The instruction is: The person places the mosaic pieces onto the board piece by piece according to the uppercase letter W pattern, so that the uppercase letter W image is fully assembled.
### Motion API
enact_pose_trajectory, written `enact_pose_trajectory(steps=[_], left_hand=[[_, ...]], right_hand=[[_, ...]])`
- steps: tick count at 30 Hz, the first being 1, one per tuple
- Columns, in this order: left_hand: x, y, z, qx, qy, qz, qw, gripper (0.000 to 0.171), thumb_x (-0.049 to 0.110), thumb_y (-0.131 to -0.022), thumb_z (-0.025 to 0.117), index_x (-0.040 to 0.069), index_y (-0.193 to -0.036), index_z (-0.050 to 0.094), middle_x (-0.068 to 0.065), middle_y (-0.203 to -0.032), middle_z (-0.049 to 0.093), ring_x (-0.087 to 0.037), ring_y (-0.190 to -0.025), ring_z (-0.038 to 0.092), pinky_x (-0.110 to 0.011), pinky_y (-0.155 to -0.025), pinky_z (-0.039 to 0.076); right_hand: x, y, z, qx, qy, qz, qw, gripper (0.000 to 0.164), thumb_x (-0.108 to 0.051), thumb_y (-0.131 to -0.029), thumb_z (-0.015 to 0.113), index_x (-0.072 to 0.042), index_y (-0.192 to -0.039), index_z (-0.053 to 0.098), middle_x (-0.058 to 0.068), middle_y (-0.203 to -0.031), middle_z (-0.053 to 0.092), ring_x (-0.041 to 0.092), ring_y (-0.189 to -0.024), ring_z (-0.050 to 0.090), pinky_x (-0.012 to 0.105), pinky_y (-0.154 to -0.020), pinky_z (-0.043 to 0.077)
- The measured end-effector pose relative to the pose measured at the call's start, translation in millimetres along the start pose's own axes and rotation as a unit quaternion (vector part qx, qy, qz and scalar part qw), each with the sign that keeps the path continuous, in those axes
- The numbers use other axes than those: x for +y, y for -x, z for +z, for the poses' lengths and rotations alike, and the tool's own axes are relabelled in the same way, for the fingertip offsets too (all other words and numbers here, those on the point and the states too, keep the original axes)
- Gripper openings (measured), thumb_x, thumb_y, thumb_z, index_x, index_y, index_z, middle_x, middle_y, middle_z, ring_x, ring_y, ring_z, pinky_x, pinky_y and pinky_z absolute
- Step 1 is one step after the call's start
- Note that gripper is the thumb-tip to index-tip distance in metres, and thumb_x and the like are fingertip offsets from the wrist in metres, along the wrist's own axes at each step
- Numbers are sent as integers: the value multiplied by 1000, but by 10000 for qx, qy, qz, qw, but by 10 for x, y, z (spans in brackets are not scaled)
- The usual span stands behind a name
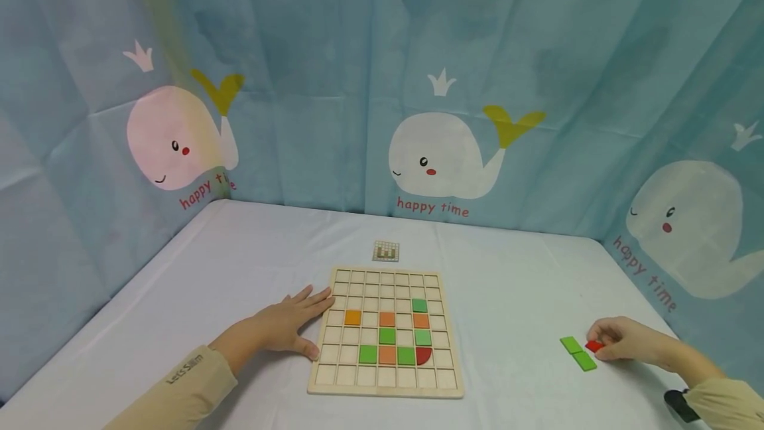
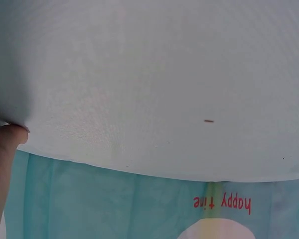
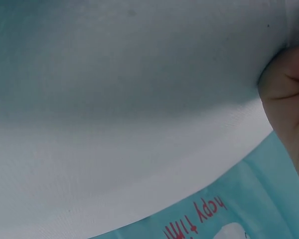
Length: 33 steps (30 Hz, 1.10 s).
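My left hand (image 1: pixel 289 325) rests with spread fingers against the left edge of a wooden grid board (image 1: pixel 386 391). Several coloured tiles sit in its cells: an orange square (image 1: pixel 353 318), green squares such as one (image 1: pixel 368 354) in the lower rows, salmon squares, and a dark red quarter-round tile (image 1: pixel 423 355). Far to the right, my right hand (image 1: pixel 627 342) pinches a red tile (image 1: pixel 594 346) between thumb and fingers, low over the table. Just left of it lie two green tiles (image 1: pixel 572 345), end to end. Only part of each hand shows in the wrist views.
A small patterned card (image 1: pixel 386 251) lies behind the board on the white tablecloth (image 1: pixel 507 271). Blue curtains (image 1: pixel 334 85) printed with whales enclose the table's back and sides. A black object (image 1: pixel 680 406) is by the right sleeve.
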State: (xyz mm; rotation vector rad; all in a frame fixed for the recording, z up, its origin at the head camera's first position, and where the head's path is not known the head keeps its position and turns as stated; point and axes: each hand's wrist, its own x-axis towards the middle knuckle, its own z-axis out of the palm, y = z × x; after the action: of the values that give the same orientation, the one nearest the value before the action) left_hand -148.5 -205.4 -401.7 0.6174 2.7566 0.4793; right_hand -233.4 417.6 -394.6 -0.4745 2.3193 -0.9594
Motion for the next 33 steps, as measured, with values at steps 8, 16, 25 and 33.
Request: enact_pose_trajectory(steps=[8,16,25,33], left_hand=[[0,-9,0,-14,-21,11,10000,104,59,-73,72,7,-152,31,-11,-160,22,-42,-145,14,-63,-110,21],[-8,-8,9,1,41,1,10000,104,58,-72,72,7,-152,31,-10,-160,22,-42,-145,14,-64,-110,21],[-31,-21,18,-12,33,1,10000,104,61,-73,70,9,-153,30,-9,-160,21,-41,-145,13,-63,-110,20],[-30,-19,25,-8,14,8,10000,104,60,-73,71,8,-153,30,-9,-160,21,-41,-145,13,-63,-110,21]], right_hand=[[16,-2,10,400,291,226,9985,22,-9,-85,73,-1,-97,56,1,-71,42,12,-62,43,24,-53,34],[15,-21,9,367,355,147,9986,21,-5,-84,72,-1,-96,56,1,-71,42,12,-61,44,23,-52,36],[-13,-4,11,550,76,341,9979,20,-14,-91,68,0,-100,57,3,-85,51,14,-64,46,26,-54,40],[-294,-58,67,1174,-33,544,9916,30,-10,-90,66,9,-109,53,9,-99,59,19,-79,52,29,-65,50]])
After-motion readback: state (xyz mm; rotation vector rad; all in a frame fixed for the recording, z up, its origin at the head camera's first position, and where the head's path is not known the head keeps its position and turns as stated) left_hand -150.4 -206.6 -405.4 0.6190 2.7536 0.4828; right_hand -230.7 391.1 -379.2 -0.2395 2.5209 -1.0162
